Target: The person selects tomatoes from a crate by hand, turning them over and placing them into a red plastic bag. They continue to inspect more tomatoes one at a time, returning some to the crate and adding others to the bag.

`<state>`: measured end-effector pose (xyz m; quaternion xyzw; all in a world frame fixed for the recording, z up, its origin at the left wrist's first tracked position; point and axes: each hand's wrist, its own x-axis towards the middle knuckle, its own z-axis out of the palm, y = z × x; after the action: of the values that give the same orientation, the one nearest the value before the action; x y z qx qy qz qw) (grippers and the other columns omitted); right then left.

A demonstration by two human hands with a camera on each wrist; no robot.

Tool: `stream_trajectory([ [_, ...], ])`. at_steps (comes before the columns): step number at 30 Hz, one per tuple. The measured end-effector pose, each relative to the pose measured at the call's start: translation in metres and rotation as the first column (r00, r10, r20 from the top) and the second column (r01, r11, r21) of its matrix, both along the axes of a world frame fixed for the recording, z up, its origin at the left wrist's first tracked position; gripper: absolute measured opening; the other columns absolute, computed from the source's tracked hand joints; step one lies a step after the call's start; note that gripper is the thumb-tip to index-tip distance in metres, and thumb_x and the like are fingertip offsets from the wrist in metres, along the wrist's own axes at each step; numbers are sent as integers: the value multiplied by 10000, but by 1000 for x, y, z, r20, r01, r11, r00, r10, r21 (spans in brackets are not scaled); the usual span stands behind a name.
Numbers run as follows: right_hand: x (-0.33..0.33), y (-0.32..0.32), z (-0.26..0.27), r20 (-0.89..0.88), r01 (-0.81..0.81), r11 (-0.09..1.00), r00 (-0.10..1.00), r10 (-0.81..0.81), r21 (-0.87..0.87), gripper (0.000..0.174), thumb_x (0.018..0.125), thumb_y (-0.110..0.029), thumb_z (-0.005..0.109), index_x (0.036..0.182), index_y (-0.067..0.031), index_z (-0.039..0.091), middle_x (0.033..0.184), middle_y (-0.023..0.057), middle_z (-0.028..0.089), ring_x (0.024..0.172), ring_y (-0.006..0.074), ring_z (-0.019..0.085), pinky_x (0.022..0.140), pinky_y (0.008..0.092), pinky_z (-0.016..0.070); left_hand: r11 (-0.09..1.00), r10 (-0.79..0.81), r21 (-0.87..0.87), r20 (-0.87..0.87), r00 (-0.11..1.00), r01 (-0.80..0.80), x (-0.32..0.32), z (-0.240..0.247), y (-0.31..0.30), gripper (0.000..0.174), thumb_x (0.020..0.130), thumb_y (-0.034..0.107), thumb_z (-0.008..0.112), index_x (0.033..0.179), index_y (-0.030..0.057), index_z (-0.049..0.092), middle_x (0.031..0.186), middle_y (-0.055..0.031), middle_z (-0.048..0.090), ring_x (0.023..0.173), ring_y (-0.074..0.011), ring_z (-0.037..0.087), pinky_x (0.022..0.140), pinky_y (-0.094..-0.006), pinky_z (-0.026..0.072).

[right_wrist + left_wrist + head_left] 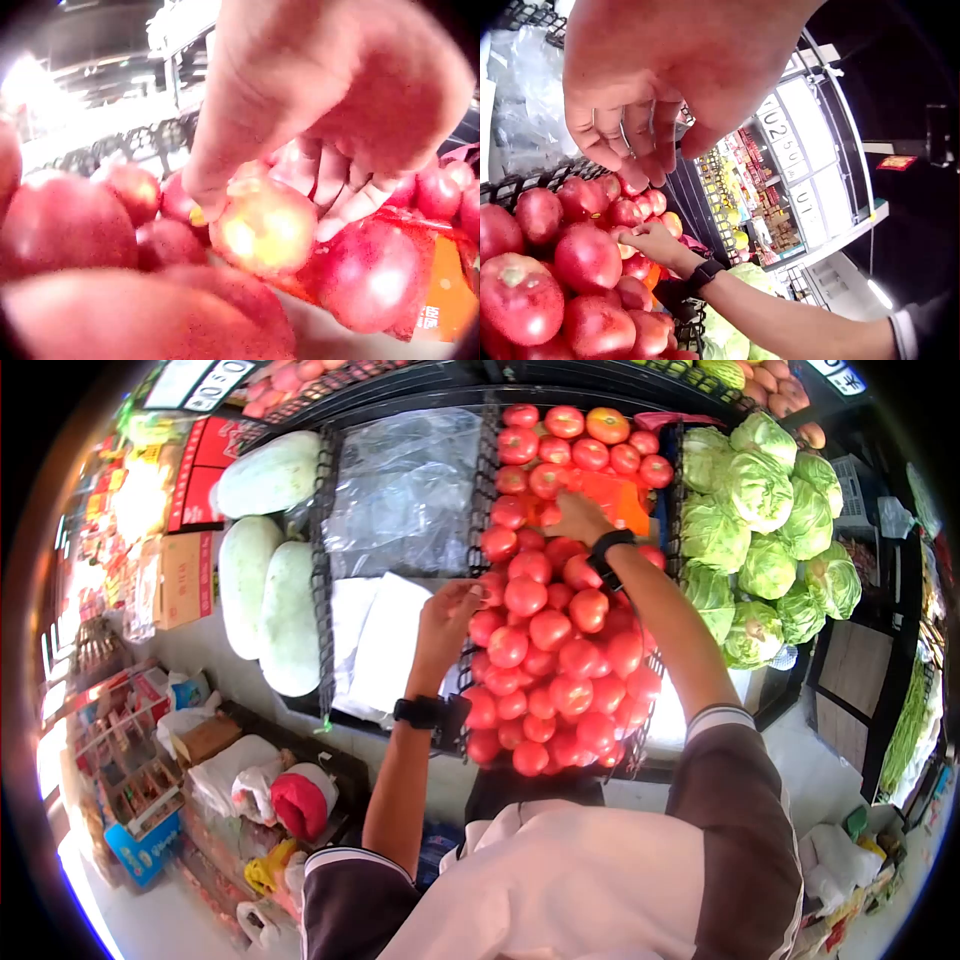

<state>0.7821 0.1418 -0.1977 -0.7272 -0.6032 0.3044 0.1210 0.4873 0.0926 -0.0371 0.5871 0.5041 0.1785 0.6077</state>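
Red tomatoes [550,630] are heaped in a black mesh-sided bin in the middle of the head view. My right hand [582,517] reaches to the far part of the heap. In the right wrist view its thumb and fingers curl round a shiny tomato [264,229], next to an orange printed sheet [448,292]. My left hand [445,628] hangs at the bin's left edge, its fingers loosely bent. In the left wrist view its fingertips are right at a small tomato [632,186], with none enclosed in the hand.
Left of the tomatoes lie clear plastic bags [400,490] and white sheets [385,645], then pale green winter melons [290,610]. Green cabbages [765,490] fill the section to the right. Mesh dividers [322,560] separate the sections. Bags and boxes stand on the floor at lower left.
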Motion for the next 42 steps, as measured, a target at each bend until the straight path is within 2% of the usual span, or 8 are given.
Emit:
stream_trajectory([
  [9, -43, -151, 222, -769, 274, 930, 639, 15, 246, 564, 765, -146, 827, 1244, -29, 554, 1209, 107, 640, 1154, 194, 599, 1006, 341, 481, 963, -45, 267, 38, 998, 33, -15, 105, -65, 369, 892, 72, 725, 1234, -1, 606, 1123, -108, 692, 974, -177, 688, 814, -304, 557],
  [15, -113, -242, 295, -867, 383, 835, 455, 202, 396, 616, 734, 18, 763, 1289, -21, 498, 1275, 104, 573, 1239, 215, 538, 1061, 378, 447, 909, -243, 402, 307, 920, 106, -6, 160, -113, 553, 808, 8, 778, 1315, 30, 558, 1242, -120, 639, 1095, -213, 663, 891, -321, 550],
  [23, -188, -323, 345, -952, 490, 848, 302, 53, 202, 501, 880, -99, 757, 1289, 12, 491, 1266, 113, 571, 1190, 210, 576, 1024, 356, 472, 911, -296, 387, 373, 880, 142, -64, 182, -169, 531, 776, 34, 813, 1249, -22, 578, 1137, -102, 691, 997, -153, 668, 850, -297, 546],
  [24, -198, -331, 356, -903, 477, 845, 429, 18, 243, 438, 945, -161, 699, 1288, 29, 504, 1250, 109, 582, 1179, 202, 576, 1021, 345, 468, 940, -270, 314, 444, 854, 134, -71, 182, -175, 514, 797, 36, 802, 1252, -29, 572, 1145, -108, 685, 1016, -160, 666, 864, -298, 546],
  [27, -226, -345, 371, -913, 528, 843, 386, -128, 106, 420, 989, -228, 647, 1287, 41, 526, 1209, 104, 602, 1173, 181, 569, 1006, 325, 467, 984, -166, 54, 604, 780, 168, -95, 188, -188, 452, 859, 46, 758, 1254, -43, 559, 1165, -121, 671, 1059, -175, 661, 903, -299, 541],
  [32, -271, -363, 379, -619, 523, 709, 770, -154, 473, 371, 932, -82, 632, 1279, 29, 563, 1141, 144, 600, 1002, 235, 634, 868, 337, 531, 966, -29, -181, 633, 774, 185, -130, 192, -205, 385, 928, 101, 704, 1231, -83, 553, 1173, -135, 669, 1074, -169, 653, 925, -282, 530],
  [38, -293, -376, 396, -187, 317, 721, 948, -258, 616, 575, 777, -149, 809, 1275, -2, 562, 1229, 163, 569, 1118, 319, 592, 949, 404, 505, 963, -68, -176, 576, 814, 205, -133, 192, -205, 343, 911, 126, 736, 1143, -83, 596, 1075, -136, 700, 966, -140, 675, 841, -257, 537],
  [42, -282, -365, 378, -162, 355, 722, 932, -324, 594, 623, 699, -160, 841, 1245, -34, 567, 1268, 159, 538, 1171, 381, 536, 953, 443, 492, 971, -109, -131, 504, 857, 200, -117, 174, -199, 299, 892, 145, 761, 1059, -60, 623, 959, -96, 703, 846, -104, 668, 744, -232, 528],
])
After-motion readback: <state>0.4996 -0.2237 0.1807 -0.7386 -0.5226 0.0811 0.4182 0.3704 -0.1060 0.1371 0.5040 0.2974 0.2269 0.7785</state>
